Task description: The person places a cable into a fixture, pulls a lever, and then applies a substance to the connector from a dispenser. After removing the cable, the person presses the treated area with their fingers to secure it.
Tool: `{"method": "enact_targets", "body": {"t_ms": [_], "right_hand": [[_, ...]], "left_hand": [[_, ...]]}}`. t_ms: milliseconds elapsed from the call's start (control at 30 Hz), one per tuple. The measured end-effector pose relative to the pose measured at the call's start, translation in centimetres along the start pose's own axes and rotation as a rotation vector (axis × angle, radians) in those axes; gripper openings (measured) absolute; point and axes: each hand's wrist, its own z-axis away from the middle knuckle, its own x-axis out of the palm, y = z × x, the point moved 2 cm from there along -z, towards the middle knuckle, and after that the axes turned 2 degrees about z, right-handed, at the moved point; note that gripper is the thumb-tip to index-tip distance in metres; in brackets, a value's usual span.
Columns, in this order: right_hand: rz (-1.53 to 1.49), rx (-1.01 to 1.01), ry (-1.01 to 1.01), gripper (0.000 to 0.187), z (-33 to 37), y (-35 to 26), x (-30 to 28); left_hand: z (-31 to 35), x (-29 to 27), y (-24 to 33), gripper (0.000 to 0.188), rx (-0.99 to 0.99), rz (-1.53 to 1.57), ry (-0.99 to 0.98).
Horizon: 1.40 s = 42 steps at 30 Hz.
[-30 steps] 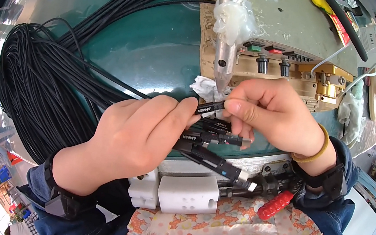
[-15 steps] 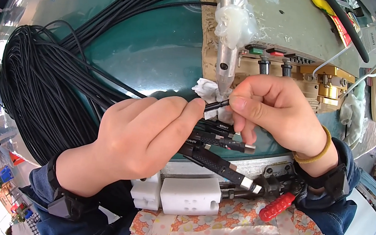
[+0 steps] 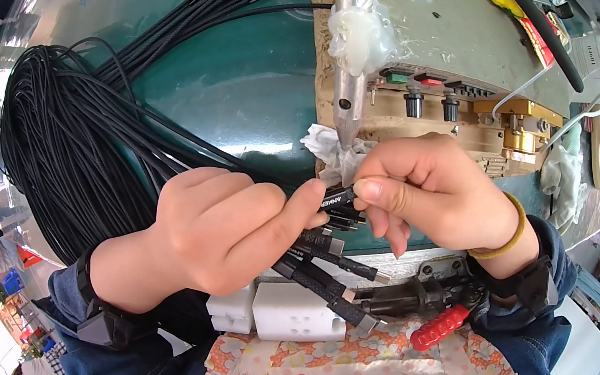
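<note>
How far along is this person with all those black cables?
Done: hard to tell. In hand: the left hand grips a bunch of cable plugs, and the right hand pinches one plug beneath the metal nozzle. Left: seemingly the other plugs and the big black cable bundle.

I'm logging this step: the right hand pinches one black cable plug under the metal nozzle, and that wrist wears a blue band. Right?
Not quite. In the head view the right hand does pinch a black cable plug under the metal nozzle, but the band is yellow-brown.
</note>
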Motion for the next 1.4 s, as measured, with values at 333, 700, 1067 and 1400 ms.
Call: {"method": "enact_targets", "body": {"t_ms": [333, 700, 1067, 1400], "right_hand": [[0.02, -0.111, -0.015, 0.018, 0.1, 0.0, 0.0], [0.767, -0.803, 0.051, 0.013, -0.1, 0.4, 0.4], [0.712, -0.71, 0.046, 0.012, 0.4, -0.6, 0.5], [0.79, -0.813, 0.16, 0.011, 0.3, 0.5, -0.3]], "left_hand": [[-0.1, 0.0, -0.5, 0.028, -0.175, 0.233, -0.006], [0.2, 0.5, -0.8, 0.027, -0.263, 0.537, -0.155], [0.0, 0.8, -0.3, 0.03, -0.239, 0.444, -0.119], [0.0, 0.6, 0.3, 0.036, -0.235, 0.301, -0.046]]}}
